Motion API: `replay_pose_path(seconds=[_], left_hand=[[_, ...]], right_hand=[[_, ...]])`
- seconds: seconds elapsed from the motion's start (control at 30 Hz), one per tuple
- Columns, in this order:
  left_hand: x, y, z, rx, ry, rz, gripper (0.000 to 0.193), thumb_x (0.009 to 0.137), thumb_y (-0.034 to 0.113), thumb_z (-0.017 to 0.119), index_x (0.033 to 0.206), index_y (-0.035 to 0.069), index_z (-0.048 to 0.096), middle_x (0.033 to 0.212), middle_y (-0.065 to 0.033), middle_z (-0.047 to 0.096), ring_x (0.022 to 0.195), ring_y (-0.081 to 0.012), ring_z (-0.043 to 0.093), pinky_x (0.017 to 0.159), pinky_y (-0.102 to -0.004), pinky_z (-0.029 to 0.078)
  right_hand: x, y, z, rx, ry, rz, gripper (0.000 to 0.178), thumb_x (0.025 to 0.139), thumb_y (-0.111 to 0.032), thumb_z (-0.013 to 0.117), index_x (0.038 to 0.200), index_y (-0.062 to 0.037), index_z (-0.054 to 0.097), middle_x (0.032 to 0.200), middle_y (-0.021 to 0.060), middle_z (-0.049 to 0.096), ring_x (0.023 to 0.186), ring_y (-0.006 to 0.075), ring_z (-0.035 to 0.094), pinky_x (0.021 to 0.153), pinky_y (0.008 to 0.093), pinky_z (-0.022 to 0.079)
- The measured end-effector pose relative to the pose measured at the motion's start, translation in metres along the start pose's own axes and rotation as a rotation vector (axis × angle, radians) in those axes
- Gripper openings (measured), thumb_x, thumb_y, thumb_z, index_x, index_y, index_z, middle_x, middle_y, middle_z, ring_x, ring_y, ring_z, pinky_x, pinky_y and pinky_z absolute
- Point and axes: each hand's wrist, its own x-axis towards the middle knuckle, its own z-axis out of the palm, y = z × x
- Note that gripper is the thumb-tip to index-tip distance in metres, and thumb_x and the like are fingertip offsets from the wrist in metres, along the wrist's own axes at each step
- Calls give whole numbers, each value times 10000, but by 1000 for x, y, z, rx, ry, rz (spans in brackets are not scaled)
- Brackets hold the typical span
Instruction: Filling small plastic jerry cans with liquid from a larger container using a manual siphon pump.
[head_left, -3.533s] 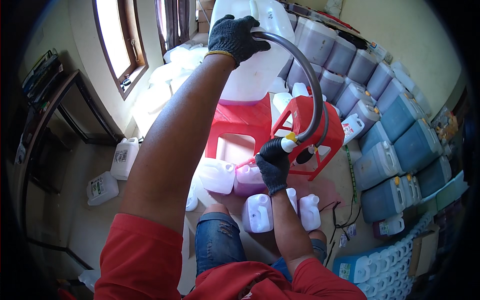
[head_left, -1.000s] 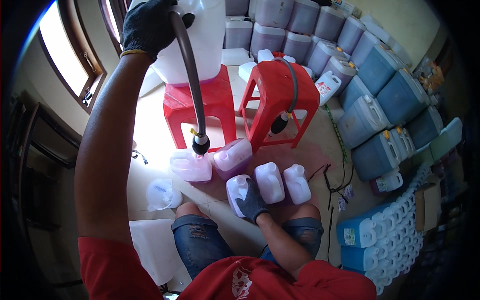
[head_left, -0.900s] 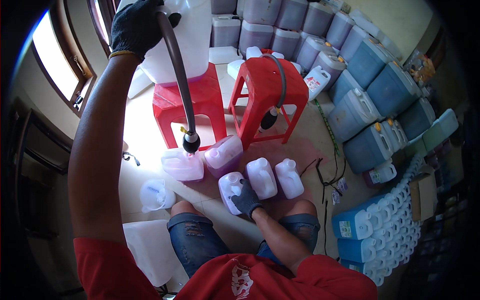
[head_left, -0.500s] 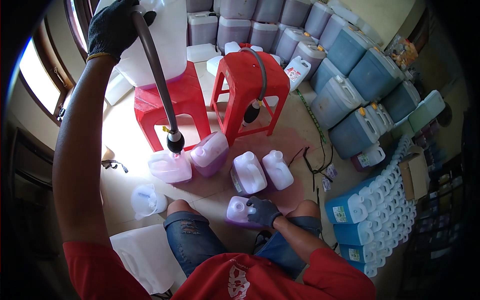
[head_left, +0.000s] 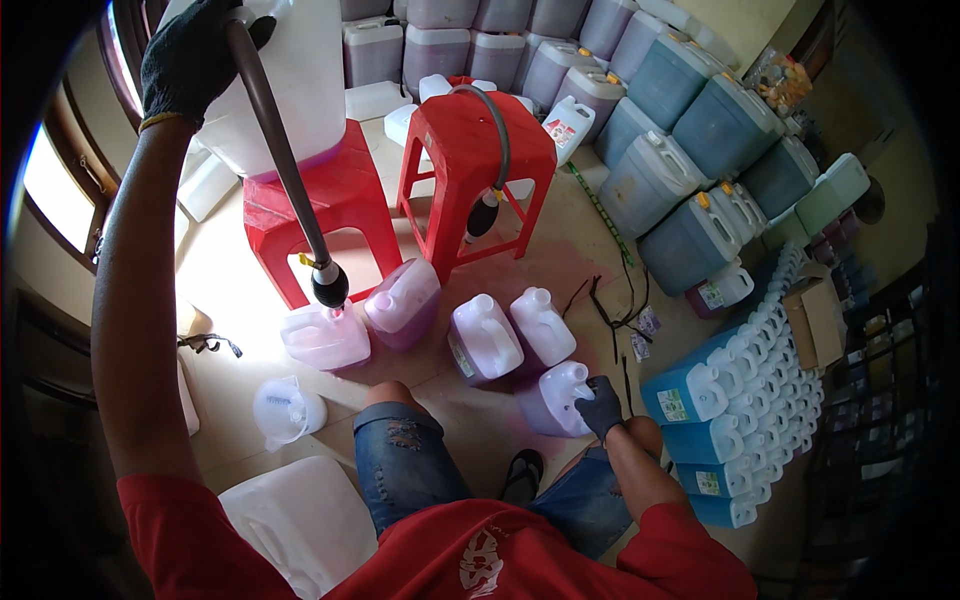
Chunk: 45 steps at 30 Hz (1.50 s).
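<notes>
At the upper left my gloved left hand (head_left: 190, 65) is closed round the top of a dark grey hose (head_left: 275, 135), against a large white jerrycan (head_left: 290, 90) on a red stool (head_left: 310, 205). The hose runs down to a black squeeze bulb (head_left: 329, 285), whose lower end is at the mouth of a small jerrycan (head_left: 325, 338). My gloved right hand (head_left: 602, 408) grips the handle of another small jerrycan (head_left: 550, 402) of purple liquid, its neck uncapped. Between them stand a tilted purple-filled jerrycan (head_left: 403, 303) and two more jerrycans, one left (head_left: 485, 340) and one right (head_left: 543, 328).
A second red stool (head_left: 475, 150) carries another hose with a bulb. Large filled jerrycans (head_left: 655, 185) line the back and right. Rows of blue-filled jerrycans (head_left: 690, 395) stand at right. A clear jug (head_left: 288, 410) and a white container (head_left: 300, 515) lie near my left leg. Black straps (head_left: 615, 315) lie about.
My right hand has moved the small jerrycan rightward and slightly forward, close behind the two standing ones. My left hand stays at the hose; the whole view has shifted a little.
</notes>
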Motion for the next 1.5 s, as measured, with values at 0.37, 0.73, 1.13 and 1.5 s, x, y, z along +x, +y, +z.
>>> replay_pose_path(seconds=[0.37,0.73,1.13,1.5], left_hand=[[-1,-1,-7,-11,14,16,431,872,509,789,1056,122,746,924,-98,762,831,-297,749,760,-384,602],[16,49,-48,-35,-233,-240,404,808,412,767,1068,104,745,975,-152,749,928,-339,725,910,-479,537],[5,3,16,10,-81,-21,478,898,561,744,1121,138,752,970,-107,778,884,-311,761,778,-398,608],[17,48,-29,26,-129,-194,356,795,428,776,928,105,707,882,-116,723,834,-322,713,806,-464,556]], right_hand=[[64,-242,42,-83,47,-848,366,782,-132,790,1113,-43,662,1110,178,679,1087,386,627,968,465,500],[167,-351,177,-615,-254,-1074,458,807,-449,797,1127,-131,720,1158,145,695,1078,346,676,941,482,526],[61,-309,228,-380,-400,-483,627,914,-561,613,1276,-49,633,1197,275,705,1115,418,700,941,531,557],[-33,-202,142,-198,-295,-394,438,855,-481,745,1008,-72,710,908,255,725,888,477,698,778,579,557]])
